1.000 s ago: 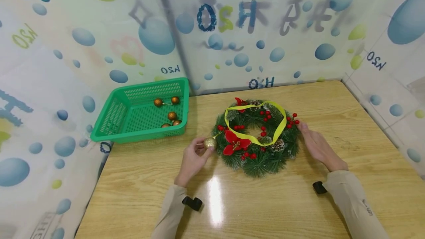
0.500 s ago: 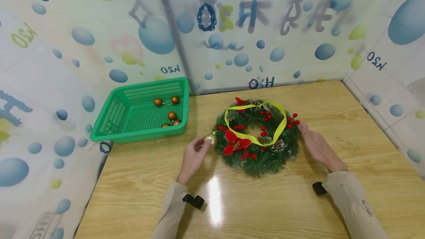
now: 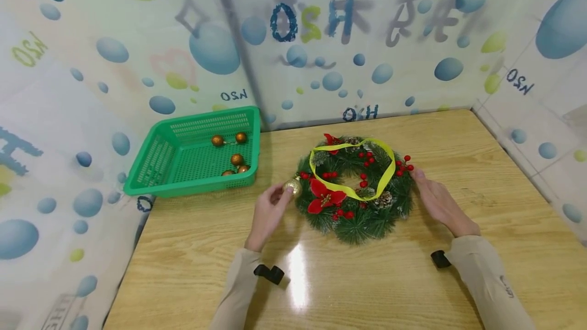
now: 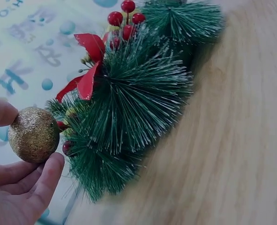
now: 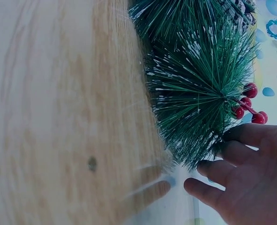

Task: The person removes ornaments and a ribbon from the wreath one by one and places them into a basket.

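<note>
My left hand (image 3: pixel 269 213) pinches a gold glitter Christmas ball (image 3: pixel 292 188) between thumb and fingers at the left edge of a green wreath (image 3: pixel 355 230). In the left wrist view the ball (image 4: pixel 34 135) is right beside the needles and small red berries. The wreath lies on the table with a red poinsettia (image 3: pixel 324 196), red berries, pine cones and a yellow ribbon loop (image 3: pixel 387 177) on top. My right hand (image 3: pixel 437 202) rests against the wreath's right edge, below a berry cluster (image 3: pixel 404 166). Seen from the right wrist, its fingers (image 5: pixel 208 192) are fairly straight, some tips among the needles.
A green plastic basket (image 3: pixel 197 184) stands at the back left, holding several copper-coloured balls (image 3: pixel 236 159). The wooden table (image 3: pixel 348 289) meets a patterned wall covering (image 3: pixel 302 85) at the back. A black band (image 3: pixel 269 273) sits on the left wrist.
The gold ball has shifted slightly up and right, closer onto the wreath, as the left hand turned a little. The right hand and wreath stay almost where they were.
</note>
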`<action>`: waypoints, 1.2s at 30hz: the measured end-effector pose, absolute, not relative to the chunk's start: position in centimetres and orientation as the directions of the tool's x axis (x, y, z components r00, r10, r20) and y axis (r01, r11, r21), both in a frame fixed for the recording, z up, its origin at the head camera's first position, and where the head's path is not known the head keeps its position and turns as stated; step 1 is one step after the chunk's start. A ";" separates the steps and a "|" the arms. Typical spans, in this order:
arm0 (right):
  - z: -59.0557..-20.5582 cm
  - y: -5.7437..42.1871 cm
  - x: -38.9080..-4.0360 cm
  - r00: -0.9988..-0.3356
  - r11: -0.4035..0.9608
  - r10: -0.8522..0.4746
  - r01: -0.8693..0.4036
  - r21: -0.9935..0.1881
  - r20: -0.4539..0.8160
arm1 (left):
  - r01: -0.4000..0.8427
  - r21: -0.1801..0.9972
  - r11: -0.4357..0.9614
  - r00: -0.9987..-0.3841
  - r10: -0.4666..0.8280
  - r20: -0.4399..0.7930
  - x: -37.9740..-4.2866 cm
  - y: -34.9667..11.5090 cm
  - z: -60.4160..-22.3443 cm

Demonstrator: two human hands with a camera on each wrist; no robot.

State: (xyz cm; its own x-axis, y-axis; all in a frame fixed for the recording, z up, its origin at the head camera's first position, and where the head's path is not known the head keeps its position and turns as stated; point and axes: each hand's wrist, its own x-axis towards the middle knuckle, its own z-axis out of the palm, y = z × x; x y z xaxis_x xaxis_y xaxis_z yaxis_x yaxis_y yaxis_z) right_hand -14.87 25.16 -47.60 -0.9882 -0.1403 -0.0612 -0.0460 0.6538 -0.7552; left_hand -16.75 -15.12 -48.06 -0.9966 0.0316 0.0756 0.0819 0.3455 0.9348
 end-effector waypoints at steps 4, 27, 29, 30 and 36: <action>-47.7 25.1 -14.9 -0.988 0.651 -0.144 -0.053 -0.758 -0.054 | 0.095 0.930 0.355 -0.995 0.035 0.088 -16.9 -14.9 -47.7; -47.5 25.0 -14.9 -0.987 0.658 -0.149 -0.055 -0.751 -0.058 | 0.096 0.922 0.375 -0.993 -0.028 0.115 -18.1 -15.4 -47.1; -47.5 25.1 -15.0 -0.987 0.659 -0.147 -0.054 -0.750 -0.058 | 0.095 0.924 0.371 -0.992 -0.038 0.117 -18.2 -15.3 -47.0; -47.5 25.1 -14.9 -0.988 0.660 -0.142 -0.049 -0.750 -0.061 | 0.100 0.922 0.373 -0.992 -0.037 0.123 -18.2 -15.2 -47.0; -47.7 25.1 -14.8 -0.989 0.660 -0.134 -0.038 -0.750 -0.068 | 0.122 0.905 0.408 -0.989 -0.030 0.146 -18.4 -14.8 -46.9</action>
